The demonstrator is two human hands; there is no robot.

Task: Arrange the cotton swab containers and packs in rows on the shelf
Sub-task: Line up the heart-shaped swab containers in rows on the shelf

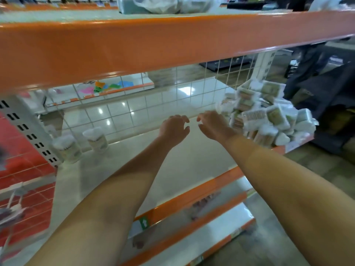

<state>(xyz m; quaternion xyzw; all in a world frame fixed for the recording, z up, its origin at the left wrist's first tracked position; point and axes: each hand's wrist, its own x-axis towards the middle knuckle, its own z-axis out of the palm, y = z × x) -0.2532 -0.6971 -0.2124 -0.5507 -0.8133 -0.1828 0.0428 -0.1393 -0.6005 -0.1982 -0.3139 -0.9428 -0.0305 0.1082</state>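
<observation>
reaching in from the bottom edge, both your bare forearms stretch over the orange front lip [217, 184] of a pale shelf [192, 154], with lower orange-edged shelves stepping down beneath them. the shelf board under your arms is a smooth cream surface, and a thick orange beam [153, 45] of the shelf above crosses the whole top of the view.

your left hand [174, 129] floats above the middle of the board, fingers loosely curled and slightly apart, holding nothing. your right hand [213, 125] is just beside it, fingers also loosely curled with nothing in them, their tips close to the near edge of the heap of cotton swab packs [269, 116] at the right end of the shelf. whether the fingers touch the heap, you cannot tell. the packs are flat clear-wrapped rectangles tumbled every way, some flat, some tilted on edge, so their long axes share no common direction.

well apart on the left, two cotton swab containers [80, 144] stand upright side by side near the perforated upright [28, 135], long axes vertical; they are blurred.

behind the shelf a white wire grid [172, 96] shows a glossy tiled floor with light reflections, and another shelf holding colourful items [109, 86].
</observation>
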